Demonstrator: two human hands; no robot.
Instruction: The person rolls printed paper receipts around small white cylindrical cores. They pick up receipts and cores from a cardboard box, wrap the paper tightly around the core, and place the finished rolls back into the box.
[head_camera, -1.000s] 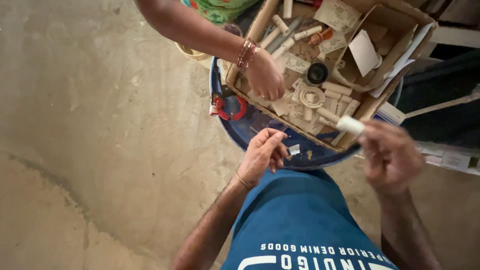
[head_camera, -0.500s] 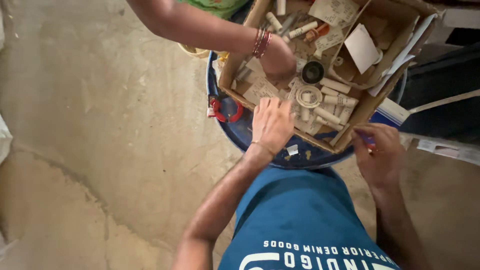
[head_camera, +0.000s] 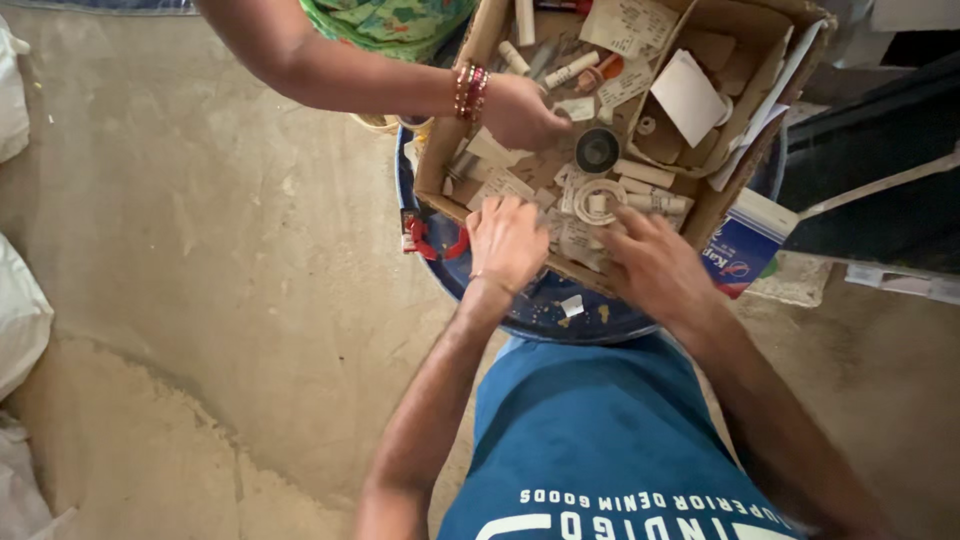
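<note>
My left hand (head_camera: 507, 240) lies flat on the near edge of the cardboard box (head_camera: 440, 150), palm down, with its fingers (head_camera: 497, 208) stretched over the paper slips (head_camera: 500, 185) inside. The fingers are open and spread, and they hold nothing; they only touch the slips. My right hand (head_camera: 652, 268) reaches into the same box from the right side. Its fingers point toward the white ring (head_camera: 600, 200), which lies just beside the fingertips. Whether this hand grips something, I cannot tell, because the fingertips are blurred among the small parts.

The box rests on a blue round drum lid (head_camera: 560, 315). Inside the box I count one white ring, one black round cap (head_camera: 597, 150), two white short tubes (head_camera: 545, 65) near the far wall and one white folded card (head_camera: 690, 95). The paper slips are many and overlap, so I cannot count them.

A third hand, another person's hand (head_camera: 525, 110) with red and gold bangles (head_camera: 470, 92), reaches into the box from the far left. A red clip (head_camera: 425, 238) sits on the lid, just left of my left hand. One blue and white carton (head_camera: 745, 245) stands to the right of the box.
</note>
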